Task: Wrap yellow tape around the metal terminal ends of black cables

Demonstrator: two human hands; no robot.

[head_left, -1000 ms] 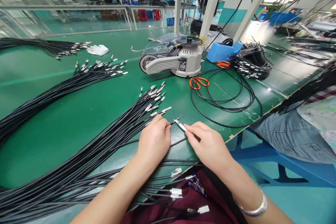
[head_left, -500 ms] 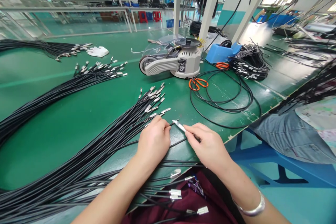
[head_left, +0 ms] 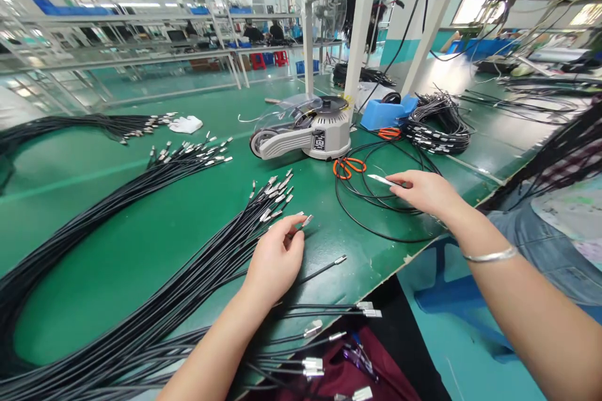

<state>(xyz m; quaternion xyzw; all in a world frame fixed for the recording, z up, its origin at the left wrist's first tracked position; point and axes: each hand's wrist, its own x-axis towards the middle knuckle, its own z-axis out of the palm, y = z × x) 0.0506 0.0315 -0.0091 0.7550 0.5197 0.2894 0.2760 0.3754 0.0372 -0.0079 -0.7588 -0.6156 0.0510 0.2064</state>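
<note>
My left hand is closed with curled fingers around a black cable, whose metal connector pokes out by the thumb. Out to the right, my right hand grips a slim craft knife, its pale blade pointing left above loose black cable. Left of my left hand runs a thick bundle of black cables with silver connectors at their ends. One single cable end lies on the bench just right of my left wrist. Several more connectors hang over the bench edge near my lap.
A grey tape dispenser stands mid-bench, with orange-handled scissors in front. Behind are a blue holder and coiled cables. Another cable bundle and a white glove lie left. A person in jeans sits at right.
My right hand has moved right and away with the craft knife, off the cable end at my left hand. My left hand's fingers have shifted, and the view has tilted upward.
</note>
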